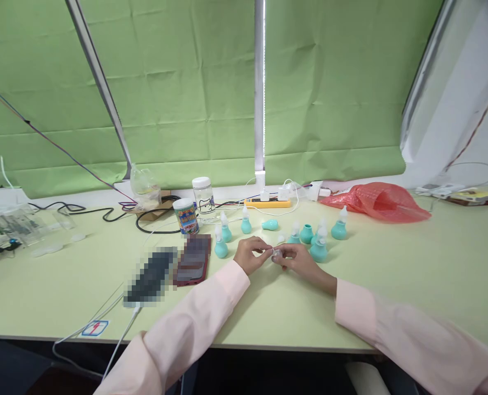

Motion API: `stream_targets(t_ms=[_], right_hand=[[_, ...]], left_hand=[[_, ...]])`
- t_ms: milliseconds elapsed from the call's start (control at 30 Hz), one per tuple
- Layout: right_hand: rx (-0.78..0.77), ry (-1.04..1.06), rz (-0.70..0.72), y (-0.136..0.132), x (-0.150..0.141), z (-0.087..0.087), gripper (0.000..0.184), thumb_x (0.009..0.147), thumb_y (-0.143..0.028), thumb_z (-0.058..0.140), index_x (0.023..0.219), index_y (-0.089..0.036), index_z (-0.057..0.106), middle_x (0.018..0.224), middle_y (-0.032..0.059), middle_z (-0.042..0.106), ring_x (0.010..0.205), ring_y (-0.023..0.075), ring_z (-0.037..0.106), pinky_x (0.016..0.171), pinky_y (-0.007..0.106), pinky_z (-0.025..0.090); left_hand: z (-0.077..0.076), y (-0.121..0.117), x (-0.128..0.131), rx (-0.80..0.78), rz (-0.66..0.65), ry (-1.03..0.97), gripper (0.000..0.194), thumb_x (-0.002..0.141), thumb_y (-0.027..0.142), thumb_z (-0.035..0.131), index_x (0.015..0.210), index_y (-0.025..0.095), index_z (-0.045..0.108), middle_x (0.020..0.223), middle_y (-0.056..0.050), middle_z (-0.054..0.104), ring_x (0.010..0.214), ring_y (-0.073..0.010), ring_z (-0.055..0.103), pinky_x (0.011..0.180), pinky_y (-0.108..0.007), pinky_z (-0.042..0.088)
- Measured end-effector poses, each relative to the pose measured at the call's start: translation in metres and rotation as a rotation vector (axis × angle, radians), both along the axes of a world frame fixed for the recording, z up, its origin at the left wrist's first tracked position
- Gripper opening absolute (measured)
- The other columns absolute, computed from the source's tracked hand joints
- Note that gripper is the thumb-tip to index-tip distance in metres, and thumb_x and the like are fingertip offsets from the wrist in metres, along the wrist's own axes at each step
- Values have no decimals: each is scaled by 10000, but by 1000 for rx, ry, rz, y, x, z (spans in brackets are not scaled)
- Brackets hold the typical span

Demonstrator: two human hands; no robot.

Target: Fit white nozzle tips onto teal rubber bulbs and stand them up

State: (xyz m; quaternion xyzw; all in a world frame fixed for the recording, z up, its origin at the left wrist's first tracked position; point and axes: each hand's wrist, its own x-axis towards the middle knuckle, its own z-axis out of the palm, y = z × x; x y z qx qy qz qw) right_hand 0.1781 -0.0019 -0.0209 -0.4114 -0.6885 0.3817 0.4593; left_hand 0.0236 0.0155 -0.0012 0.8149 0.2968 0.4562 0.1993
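Note:
My left hand (252, 255) and my right hand (299, 259) meet above the table, fingertips pinched together. Between them is a small clear plastic piece (276, 253), held from both sides; its exact shape is too small to tell. Just behind my right hand stand teal squeeze bulbs with clear nozzles, one of them a bulb with its nozzle upright (318, 251). Among these is an open teal bulb without a nozzle (307, 234). Another teal bulb (270, 224) lies on its side. Left of my left hand, a further nozzle-topped bulb (221, 248) stands upright with others behind it.
Left of my hands lie a red-cased phone (192, 260) and a blurred dark device (151, 276) with a white cable. A printed can (186, 217) and a clear jar (203, 200) stand behind. An orange power strip (267, 203) and a red plastic bag (377, 203) lie along the back.

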Motion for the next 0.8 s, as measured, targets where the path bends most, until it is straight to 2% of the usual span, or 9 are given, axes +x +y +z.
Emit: stream_targets(t_ms=[233, 467, 567, 700, 800], right_hand=[[8, 19, 0, 0, 0, 0, 235, 594, -340, 574, 716, -140, 595, 596, 14, 521, 540, 115, 481, 434, 227, 436], [12, 32, 15, -1, 0, 1, 228, 607, -334, 565, 723, -138, 590, 596, 11, 506, 545, 112, 476, 432, 222, 437], [16, 42, 7, -1, 0, 1, 233, 608, -347, 566, 707, -137, 585, 580, 6, 493, 529, 105, 461, 427, 222, 437], [18, 62, 3, -1, 0, 1, 259, 602, -364, 572, 716, -132, 587, 594, 10, 497, 511, 96, 449, 422, 224, 438], [15, 62, 16, -1, 0, 2, 265, 599, -369, 576, 717, -132, 588, 600, 14, 502, 514, 98, 456, 421, 222, 437]], left_hand=[[1, -3, 1, -68, -7, -30, 188, 654, 275, 540, 711, 122, 634, 667, -53, 597, 598, -100, 548, 547, -215, 494], [2, -5, 2, -55, 0, -13, 183, 656, 258, 534, 721, 116, 630, 682, -58, 596, 603, -97, 546, 544, -206, 492], [1, -5, 3, 59, 38, 12, 176, 672, 246, 512, 716, 122, 629, 664, -62, 600, 595, -100, 537, 523, -209, 480], [-2, -2, 3, 333, 50, 85, 171, 695, 226, 477, 718, 137, 621, 627, -61, 598, 608, -119, 520, 563, -253, 460], [-4, -2, 3, 409, 49, 105, 167, 709, 229, 464, 704, 150, 611, 639, -61, 598, 633, -126, 518, 585, -265, 450]])
